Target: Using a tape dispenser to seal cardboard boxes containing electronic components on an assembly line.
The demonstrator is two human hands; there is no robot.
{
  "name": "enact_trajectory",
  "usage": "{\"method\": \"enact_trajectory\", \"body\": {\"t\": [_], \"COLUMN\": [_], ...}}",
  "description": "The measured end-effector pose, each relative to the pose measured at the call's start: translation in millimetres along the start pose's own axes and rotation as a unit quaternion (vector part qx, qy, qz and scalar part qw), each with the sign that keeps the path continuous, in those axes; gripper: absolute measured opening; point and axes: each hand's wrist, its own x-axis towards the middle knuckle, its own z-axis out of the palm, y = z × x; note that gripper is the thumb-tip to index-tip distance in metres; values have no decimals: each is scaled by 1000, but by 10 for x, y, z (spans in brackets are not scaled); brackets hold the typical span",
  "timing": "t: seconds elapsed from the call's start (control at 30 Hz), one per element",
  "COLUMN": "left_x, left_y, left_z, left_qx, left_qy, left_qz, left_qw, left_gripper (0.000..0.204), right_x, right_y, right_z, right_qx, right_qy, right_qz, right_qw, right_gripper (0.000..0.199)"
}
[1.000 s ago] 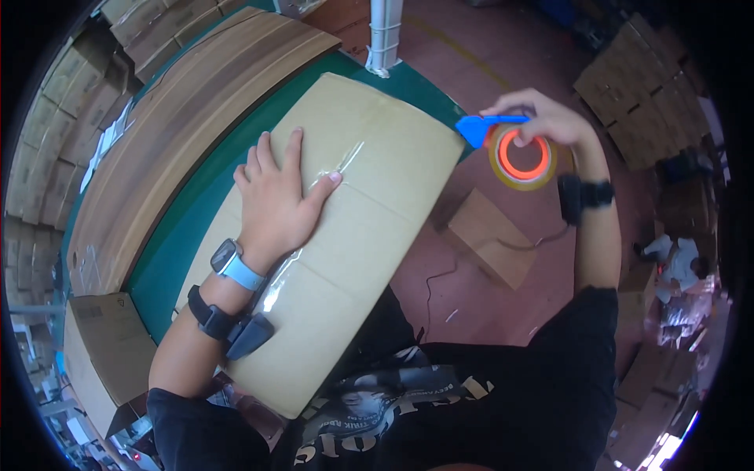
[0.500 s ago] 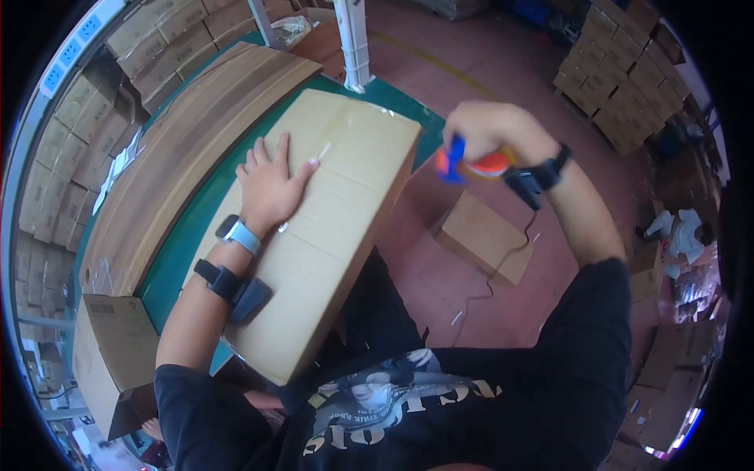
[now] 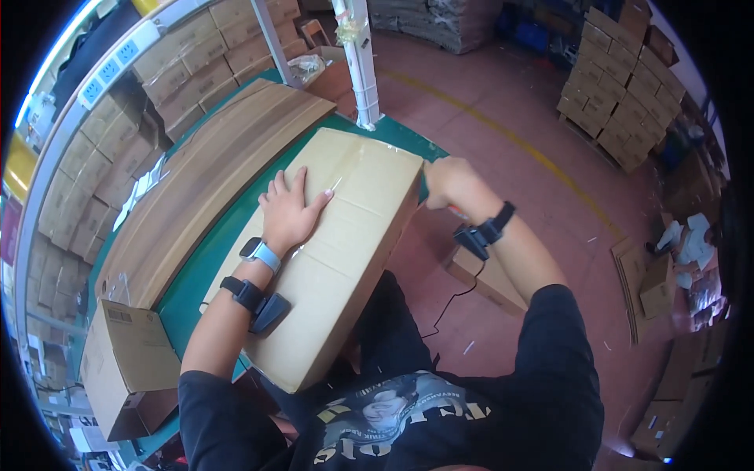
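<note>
A long brown carton (image 3: 353, 228) lies slanted on the green tabletop (image 3: 191, 322), its far end up and to the right. My left hand (image 3: 288, 218) rests flat on its top, fingers spread, beside a small whitish strip. At the carton's far right corner, my right hand (image 3: 450, 184) is closed in a fist on a tape dispenser (image 3: 457, 211). Only a bit of orange shows below the hand; the rest is hidden. I cannot tell whether the dispenser touches the carton's end face.
A curved wooden board (image 3: 200, 184) lies along the table's far left side. An open carton (image 3: 129, 365) stands at the near left. A white post (image 3: 360, 71) rises behind the table. Another box (image 3: 487, 280) is on the floor at right. Stacked cartons (image 3: 620, 86) stand far right.
My right hand has come in from the right with the tape dispenser, up to the carton's far right corner. My left hand stays flat on the carton. The whole view has shifted slightly.
</note>
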Motion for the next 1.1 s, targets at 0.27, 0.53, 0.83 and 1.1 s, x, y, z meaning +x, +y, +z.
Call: {"method": "enact_trajectory", "body": {"t": [0.27, 0.53, 0.83, 1.1], "left_x": [-11, -165, -1820, -2255], "left_y": [17, -54, -1237, -1466], "left_z": [12, -251, -955, 21], "left_qx": [3, 6, -57, -486], "left_qy": [-2, -105, -135, 272], "left_qz": [-5, 25, -56, -259], "left_qw": [1000, 994, 988, 789], "left_gripper": [83, 82, 71, 41], "right_x": [58, 252, 1176, 2143], "right_y": [-4, 31, 928, -936], "right_z": [-54, -430, -985, -415], "right_qx": [-123, -105, 723, 600], "right_qy": [-119, -177, -72, -91], "right_qz": [6, 58, -135, -193], "right_qw": [985, 977, 674, 771], "right_gripper": [33, 32, 21, 23]}}
